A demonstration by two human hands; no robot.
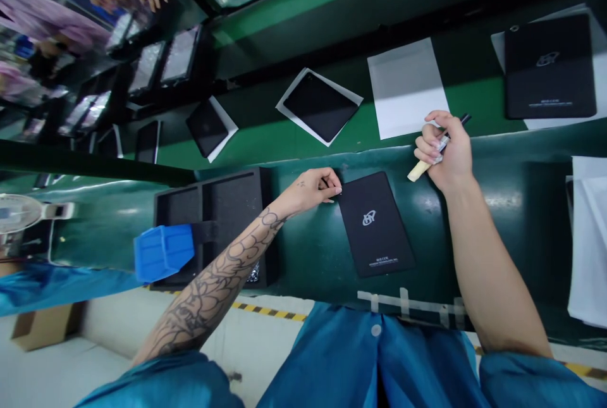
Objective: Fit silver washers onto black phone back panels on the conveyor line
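Note:
A black tablet (377, 223) lies back side up, with a white logo, on the dark green bench in front of me. My left hand (315, 186) pinches at its upper left corner, fingers closed together on the edge. My right hand (446, 148) hovers above and to the right of the tablet, closed around a small stick-like tool (439, 150) with a pale wooden end and a dark tip.
A black foam tray (213, 212) and a blue plastic box (164, 251) sit left of my arm. On the green belt (256, 139) behind lie more black tablets on white sheets (320, 106), a bare white sheet (406, 85) and another tablet (549, 66). Other workers' hands show far left.

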